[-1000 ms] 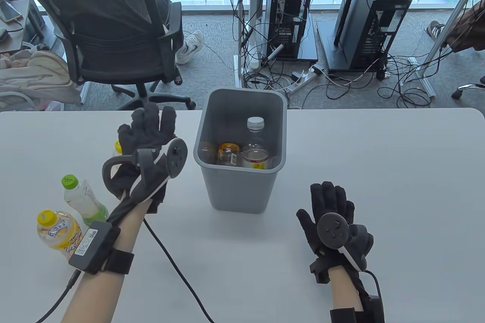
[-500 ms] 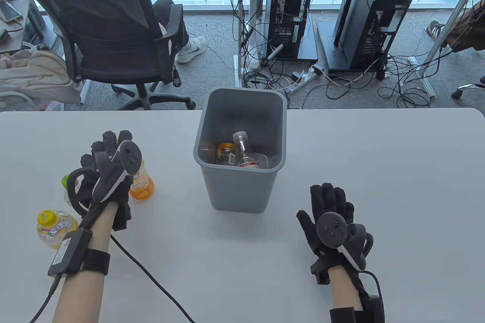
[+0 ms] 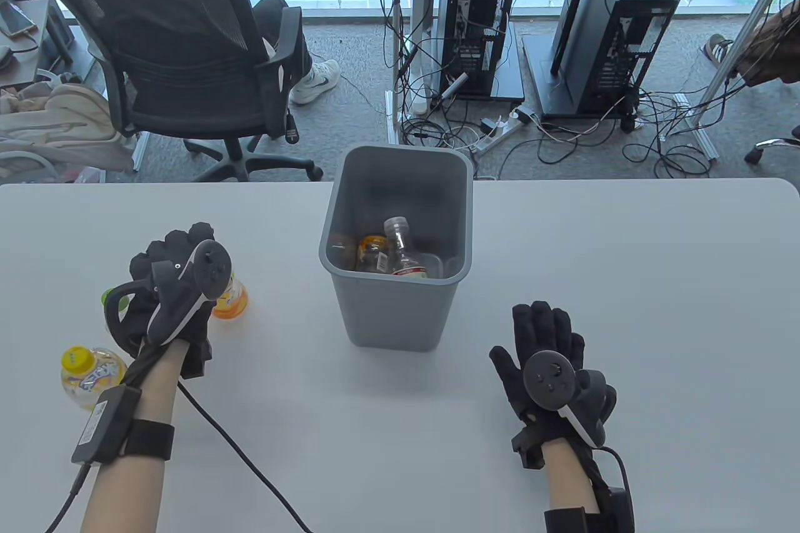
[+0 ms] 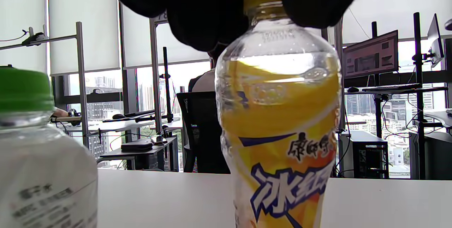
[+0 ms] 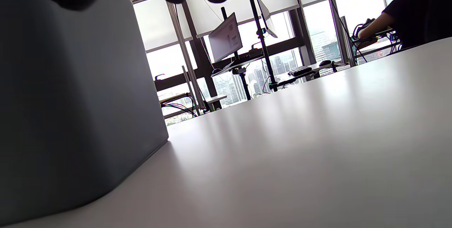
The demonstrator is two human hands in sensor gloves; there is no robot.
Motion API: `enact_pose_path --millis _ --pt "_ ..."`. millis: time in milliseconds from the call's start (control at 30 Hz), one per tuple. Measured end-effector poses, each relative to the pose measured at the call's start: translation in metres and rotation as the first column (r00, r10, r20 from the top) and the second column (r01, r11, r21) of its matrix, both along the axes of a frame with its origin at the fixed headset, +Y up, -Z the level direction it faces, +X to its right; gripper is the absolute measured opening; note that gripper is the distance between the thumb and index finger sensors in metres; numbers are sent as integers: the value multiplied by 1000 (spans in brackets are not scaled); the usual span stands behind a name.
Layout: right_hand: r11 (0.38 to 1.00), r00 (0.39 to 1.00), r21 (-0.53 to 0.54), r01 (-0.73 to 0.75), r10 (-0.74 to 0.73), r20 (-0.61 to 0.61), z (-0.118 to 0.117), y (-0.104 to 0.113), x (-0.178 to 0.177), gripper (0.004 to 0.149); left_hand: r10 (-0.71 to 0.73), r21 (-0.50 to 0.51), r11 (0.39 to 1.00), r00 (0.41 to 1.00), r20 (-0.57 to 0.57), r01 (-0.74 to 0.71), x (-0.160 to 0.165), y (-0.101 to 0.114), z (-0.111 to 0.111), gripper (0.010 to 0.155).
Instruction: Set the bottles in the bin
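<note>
Orange bottle [image 4: 279, 122] stands upright at frame left, its neck gripped by left hand [image 3: 169, 295]; bin [image 3: 396, 308] lies right; right hand [image 3: 550, 364] rests flat, holding nothing.

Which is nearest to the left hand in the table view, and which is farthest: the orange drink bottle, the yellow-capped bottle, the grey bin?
1. Orange drink bottle, under the left hand.
2. Yellow-capped bottle, near-left of it.
3. Grey bin, to its right.

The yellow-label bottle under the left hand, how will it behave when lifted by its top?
The yellow-label bottle looks mostly full, so probably rather heavy for its size. The left hand has its fingers only around the cap end, so the body may swing. The clear plastic seems smooth, perhaps slippery; standing tall on the table, it could tip if nudged.
</note>
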State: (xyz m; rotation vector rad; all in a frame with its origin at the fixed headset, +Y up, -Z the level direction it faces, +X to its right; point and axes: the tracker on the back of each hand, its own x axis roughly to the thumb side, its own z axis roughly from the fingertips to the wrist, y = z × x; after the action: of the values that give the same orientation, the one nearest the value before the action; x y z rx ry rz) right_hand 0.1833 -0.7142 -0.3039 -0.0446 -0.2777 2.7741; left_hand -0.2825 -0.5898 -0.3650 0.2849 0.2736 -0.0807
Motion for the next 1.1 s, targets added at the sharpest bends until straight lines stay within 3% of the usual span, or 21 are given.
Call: enact_pose_path --millis 167,333,533,700,1100 --pt "1000 1000 -2 -2 2 -1 0 0 0 74 84 158 983 996 43 -90 7 35 14 59" --pt "1000 1000 1 -2 2 -3 0 0 0 74 118 372 914 982 148 -166 26 78 38 59" --pt "1000 1000 3 -5 5 -5 0 0 -1 74 41 498 845 953 300 -193 66 107 65 60" --pt "1000 1000 8 0 0 -3 0 0 -1 74 -117 540 834 919 377 -115 109 105 75 60" --pt "1000 1000 13 17 -17 -2 0 0 1 74 -199 383 924 861 469 5 171 58 57 63"
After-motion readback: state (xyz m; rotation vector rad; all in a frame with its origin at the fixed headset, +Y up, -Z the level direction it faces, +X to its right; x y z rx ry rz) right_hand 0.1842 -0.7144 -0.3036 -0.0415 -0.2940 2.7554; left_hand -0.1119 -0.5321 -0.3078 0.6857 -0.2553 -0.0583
